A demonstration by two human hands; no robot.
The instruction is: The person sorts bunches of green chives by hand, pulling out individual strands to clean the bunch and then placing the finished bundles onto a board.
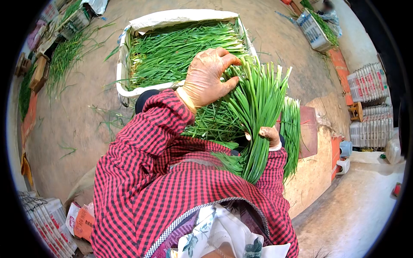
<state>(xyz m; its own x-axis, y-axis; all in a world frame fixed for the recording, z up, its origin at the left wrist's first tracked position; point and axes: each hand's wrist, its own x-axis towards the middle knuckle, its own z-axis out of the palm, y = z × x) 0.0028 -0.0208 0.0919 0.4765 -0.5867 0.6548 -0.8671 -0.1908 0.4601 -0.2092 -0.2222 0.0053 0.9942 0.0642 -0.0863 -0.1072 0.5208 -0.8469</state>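
My right hand (271, 136) grips a loose bunch of green garlic chives (258, 103) around its lower middle, the pale cut ends pointing up and away. At the left side of those ends is my gloved left hand (208, 75), thumb and forefinger apart and touching the stalks. Whether it pinches any is hidden. Beyond it stands a white plastic crate (122, 75) with chives (180, 48) laid flat inside and a white cloth (184, 16) over its far rim. More loose chives (216, 121) lie below my left hand. A tied bundle (290, 135) rests right of my right hand.
A dark red board (308, 132) and a wooden board (309, 180) lie to the right. Stacked crates (367, 82) and a small wooden stool (355, 112) stand by the right wall. A person (329, 16) is beside another crate (314, 32). Scattered chives (67, 54) lie on the left floor.
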